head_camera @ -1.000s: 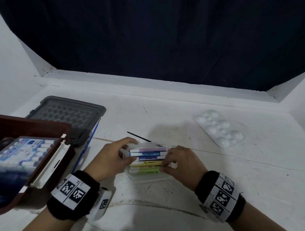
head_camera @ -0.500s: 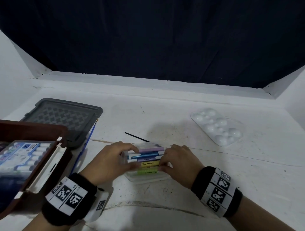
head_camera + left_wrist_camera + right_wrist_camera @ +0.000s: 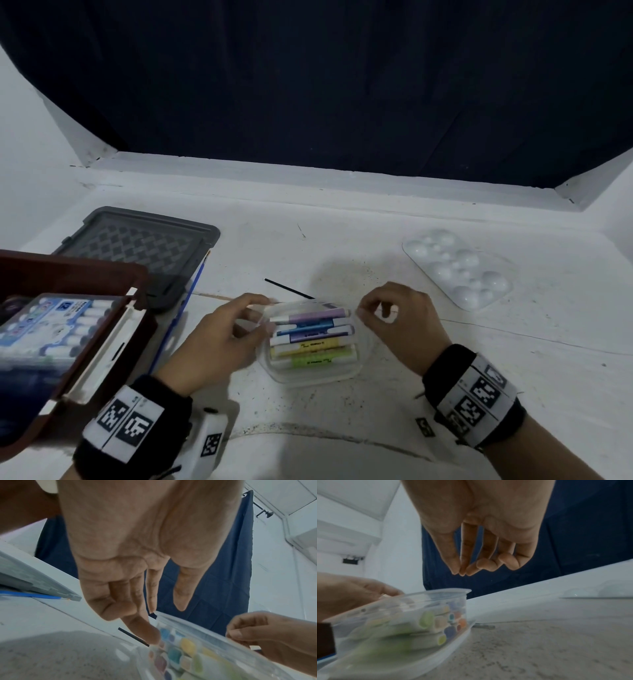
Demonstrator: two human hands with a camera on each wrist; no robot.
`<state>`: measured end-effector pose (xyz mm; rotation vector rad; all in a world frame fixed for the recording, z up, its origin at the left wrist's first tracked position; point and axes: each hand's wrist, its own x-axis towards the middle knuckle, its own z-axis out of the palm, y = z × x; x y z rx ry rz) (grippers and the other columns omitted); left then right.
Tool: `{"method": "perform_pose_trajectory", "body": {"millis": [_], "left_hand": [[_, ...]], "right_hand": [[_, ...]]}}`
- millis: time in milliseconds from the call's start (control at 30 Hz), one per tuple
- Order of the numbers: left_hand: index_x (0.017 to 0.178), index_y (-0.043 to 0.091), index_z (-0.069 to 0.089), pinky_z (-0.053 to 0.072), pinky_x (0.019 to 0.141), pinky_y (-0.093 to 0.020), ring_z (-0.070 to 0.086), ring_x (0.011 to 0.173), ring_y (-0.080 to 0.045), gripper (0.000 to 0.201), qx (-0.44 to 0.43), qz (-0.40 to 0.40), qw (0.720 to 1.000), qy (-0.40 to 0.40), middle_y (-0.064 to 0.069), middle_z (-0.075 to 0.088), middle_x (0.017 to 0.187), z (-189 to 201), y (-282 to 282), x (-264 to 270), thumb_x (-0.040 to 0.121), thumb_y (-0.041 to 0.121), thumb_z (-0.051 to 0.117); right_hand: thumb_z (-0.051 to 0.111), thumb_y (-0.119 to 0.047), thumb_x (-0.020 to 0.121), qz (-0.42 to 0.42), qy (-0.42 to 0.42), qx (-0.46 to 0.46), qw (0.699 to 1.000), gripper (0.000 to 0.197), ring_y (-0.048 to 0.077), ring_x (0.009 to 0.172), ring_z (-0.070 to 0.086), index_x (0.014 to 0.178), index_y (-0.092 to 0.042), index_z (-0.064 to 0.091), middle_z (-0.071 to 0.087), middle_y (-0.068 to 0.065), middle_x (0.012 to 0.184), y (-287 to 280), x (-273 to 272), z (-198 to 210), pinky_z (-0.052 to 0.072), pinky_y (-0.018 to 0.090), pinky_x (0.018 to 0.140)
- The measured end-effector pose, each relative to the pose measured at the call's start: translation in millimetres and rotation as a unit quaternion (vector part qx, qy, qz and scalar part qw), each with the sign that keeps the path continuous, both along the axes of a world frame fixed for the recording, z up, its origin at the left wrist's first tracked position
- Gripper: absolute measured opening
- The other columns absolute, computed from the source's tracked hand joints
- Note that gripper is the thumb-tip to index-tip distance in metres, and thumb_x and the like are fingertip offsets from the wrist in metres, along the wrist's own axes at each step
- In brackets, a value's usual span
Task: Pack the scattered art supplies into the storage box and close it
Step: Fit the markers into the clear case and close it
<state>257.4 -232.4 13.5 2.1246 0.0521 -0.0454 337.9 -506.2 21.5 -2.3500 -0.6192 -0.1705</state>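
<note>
Markers (image 3: 313,337), pastel plastic barrels, lie stacked with long axes 9-to-3 o'clock inside a clear, rounded plastic tub (image 3: 317,378) at the white surface's (image 3: 513,394) centre. Left hand (image 3: 219,339) touches its 9 o'clock rim, fingers relaxed; right hand (image 3: 404,325) hovers at 3 o'clock, fingertips pinched, holding nothing.

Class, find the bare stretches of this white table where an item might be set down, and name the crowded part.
Bare: between grey lid and white palette; in front of the palette. Crowded: around the marker tub, storage box, blue brush.
</note>
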Motion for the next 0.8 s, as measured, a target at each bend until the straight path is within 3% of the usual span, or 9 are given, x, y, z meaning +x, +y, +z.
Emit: {"method": "perform_pose_trajectory", "body": {"millis": [67,133,233,367,467,533,633,700,800], "left_hand": [[0.114,0.040,0.066,0.060,0.070,-0.048,0.070,0.078,-0.027,0.043,-0.020,0.007,0.999,0.032,-0.002,0.070,0.101,-3.1,4.2,-4.0,0.076,0.062,0.067],[0.115,0.039,0.066,0.061,0.069,-0.044,0.071,0.077,-0.029,0.033,-0.034,0.000,0.997,0.075,-0.003,0.070,0.098,-6.2,1.7,-8.2,0.085,0.049,0.072],[0.121,0.035,0.060,0.055,0.059,-0.033,0.071,0.072,-0.026,0.028,-0.050,-0.010,0.994,0.092,-0.004,0.070,0.097,-10.1,-5.3,-11.5,0.095,0.025,0.065],[0.125,0.028,0.058,0.061,0.070,-0.041,0.073,0.073,-0.025,0.032,-0.077,0.015,0.991,0.104,-0.007,0.066,0.107,-13.7,-7.7,-7.5,0.099,0.010,0.057],[0.124,0.030,0.060,0.060,0.078,-0.052,0.074,0.081,-0.029,0.034,-0.085,0.022,0.992,0.089,-0.003,0.069,0.108,-14.0,-6.4,-6.9,0.099,0.008,0.056],[0.120,0.031,0.062,0.060,0.076,-0.047,0.071,0.082,-0.033,0.035,-0.102,0.030,0.992,0.070,-0.002,0.070,0.102,-9.6,-4.5,-7.7,0.099,0.005,0.056],[0.121,0.028,0.062,0.057,0.075,-0.047,0.069,0.083,-0.040,0.034,-0.118,0.037,0.991,0.048,0.001,0.069,0.099,-2.4,-0.6,-8.6,0.099,0.004,0.055],[0.122,0.029,0.061,0.057,0.075,-0.046,0.069,0.084,-0.040,0.034,-0.121,0.051,0.991,0.037,0.004,0.069,0.098,1.4,2.2,-9.3,0.099,0.004,0.056],[0.122,0.032,0.062,0.059,0.076,-0.045,0.071,0.083,-0.037,0.037,-0.115,0.058,0.991,0.025,-0.001,0.069,0.104,3.7,8.2,-10.1,0.098,0.005,0.057]], "right_hand": [[0.068,-0.017,0.086,-0.041,0.036,0.034,0.998,0.011,0.008,0.071,0.058,0.078,-0.024,0.069,0.066,-0.011,0.076,-6.8,7.6,-5.7,0.043,0.011,0.063],[0.062,-0.020,0.091,-0.053,0.122,0.001,0.991,0.008,0.005,0.072,0.061,0.088,-0.024,0.068,0.067,-0.008,0.082,-12.5,15.0,-13.9,0.042,0.009,0.062],[0.063,-0.021,0.089,-0.010,0.217,-0.076,0.973,0.015,0.009,0.076,0.062,0.103,-0.022,0.067,0.067,-0.005,0.087,-13.3,19.0,-25.5,0.043,0.010,0.063],[0.070,-0.019,0.083,0.037,0.218,-0.106,0.970,0.018,0.014,0.080,0.063,0.100,-0.018,0.071,0.069,-0.002,0.089,-3.8,18.1,-26.9,0.051,0.022,0.071],[0.070,-0.020,0.082,0.042,0.205,-0.143,0.967,0.005,0.015,0.081,0.061,0.087,-0.020,0.068,0.066,-0.002,0.084,4.2,16.3,-24.3,0.043,0.019,0.065],[0.070,-0.021,0.081,0.040,0.207,-0.154,0.965,0.008,0.016,0.080,0.060,0.086,-0.021,0.063,0.063,-0.001,0.083,8.1,16.4,-23.1,0.040,0.019,0.063],[0.073,-0.020,0.080,0.021,0.250,-0.133,0.959,0.023,0.012,0.070,0.062,0.100,-0.019,0.062,0.064,-0.004,0.083,7.7,19.1,-24.8,0.044,0.015,0.057],[0.071,-0.019,0.083,-0.009,0.288,-0.106,0.952,0.023,0.012,0.058,0.062,0.102,-0.018,0.057,0.064,-0.001,0.086,4.4,20.4,-25.1,0.046,0.018,0.046],[0.066,-0.015,0.087,-0.078,0.288,-0.034,0.954,0.022,0.019,0.050,0.062,0.102,-0.015,0.049,0.061,0.006,0.089,-5.7,23.4,-20.2,0.049,0.024,0.041]]}}
